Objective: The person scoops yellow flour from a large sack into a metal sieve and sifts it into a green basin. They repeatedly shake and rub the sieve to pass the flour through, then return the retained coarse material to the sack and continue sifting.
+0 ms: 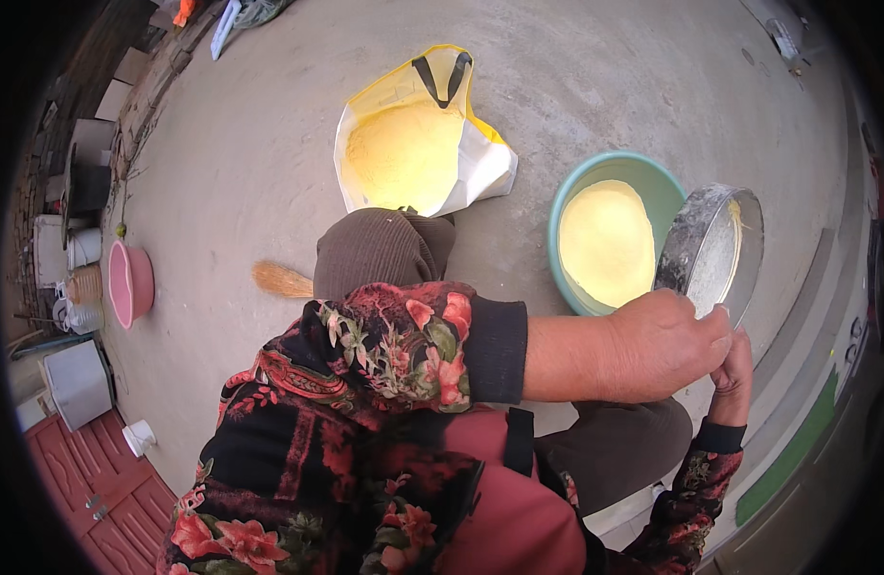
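Observation:
My left hand grips the near rim of a round metal sieve, which is tilted on its side at the right edge of a green plastic basin. Pale yellow flour lies in the basin. A little of the same yellow stuff clings inside the sieve. Beyond the left hand, my right hand is at the sieve's near rim too; its fingers are partly hidden. Ahead of my knee stands a white and yellow bag with black handles, open and full of yellow flour.
A straw brush lies on the concrete floor beside my knee. A pink basin, a small white bucket and stacked containers stand at the left. A step runs along the right.

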The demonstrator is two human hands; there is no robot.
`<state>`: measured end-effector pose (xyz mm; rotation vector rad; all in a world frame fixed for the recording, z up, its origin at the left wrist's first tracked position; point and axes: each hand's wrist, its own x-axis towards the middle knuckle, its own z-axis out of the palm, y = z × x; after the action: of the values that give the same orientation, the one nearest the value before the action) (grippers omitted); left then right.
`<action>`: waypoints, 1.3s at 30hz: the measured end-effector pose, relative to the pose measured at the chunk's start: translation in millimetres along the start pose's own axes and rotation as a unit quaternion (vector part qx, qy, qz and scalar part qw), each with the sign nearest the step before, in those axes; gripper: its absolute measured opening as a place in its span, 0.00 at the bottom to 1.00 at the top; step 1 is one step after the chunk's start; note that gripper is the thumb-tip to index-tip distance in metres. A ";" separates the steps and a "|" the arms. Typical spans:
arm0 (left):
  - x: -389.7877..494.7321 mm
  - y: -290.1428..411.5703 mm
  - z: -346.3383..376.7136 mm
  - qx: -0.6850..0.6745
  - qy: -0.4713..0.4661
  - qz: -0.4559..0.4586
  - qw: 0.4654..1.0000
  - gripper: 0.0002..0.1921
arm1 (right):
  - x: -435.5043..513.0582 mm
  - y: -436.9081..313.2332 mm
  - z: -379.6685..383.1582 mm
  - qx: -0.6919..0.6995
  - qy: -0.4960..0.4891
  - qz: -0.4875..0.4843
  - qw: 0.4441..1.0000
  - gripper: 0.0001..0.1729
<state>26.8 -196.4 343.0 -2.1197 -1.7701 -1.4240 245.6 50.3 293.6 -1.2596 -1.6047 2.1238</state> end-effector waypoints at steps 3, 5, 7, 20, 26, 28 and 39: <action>-9.8 6.5 -14.3 -0.014 0.107 0.035 0.994 0.09 | 8.8 -6.0 111.3 -0.178 0.024 -0.143 0.973 0.23; -15.5 11.9 -60.2 -0.017 0.178 0.055 0.982 0.10 | 49.2 -50.7 207.4 -0.164 -0.034 -0.028 0.986 0.25; -10.7 -0.7 -70.2 -0.107 0.287 0.053 0.950 0.10 | 74.2 -64.9 233.9 -0.186 -0.021 -0.035 0.982 0.27; -66.0 -82.0 -61.3 -0.118 0.371 -0.086 0.917 0.09 | 217.7 123.6 515.8 -0.591 -0.074 -0.354 0.721 0.20; -70.3 -90.3 -63.8 -0.183 0.392 -0.104 0.896 0.10 | 272.1 139.9 522.9 -0.682 -0.056 -0.368 0.629 0.16; -72.8 -92.4 -60.9 -0.201 0.394 -0.117 0.889 0.09 | 279.8 137.7 526.4 -0.674 -0.039 -0.390 0.626 0.15; -75.6 -85.2 -64.8 -0.266 0.323 -0.113 0.901 0.13 | 276.1 214.3 490.4 -0.729 -0.152 -0.356 0.565 0.30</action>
<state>-74.8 -259.5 289.3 -1.3050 -1.4866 -2.5278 -208.3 -208.2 -6.2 -0.0330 -3.3020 0.1315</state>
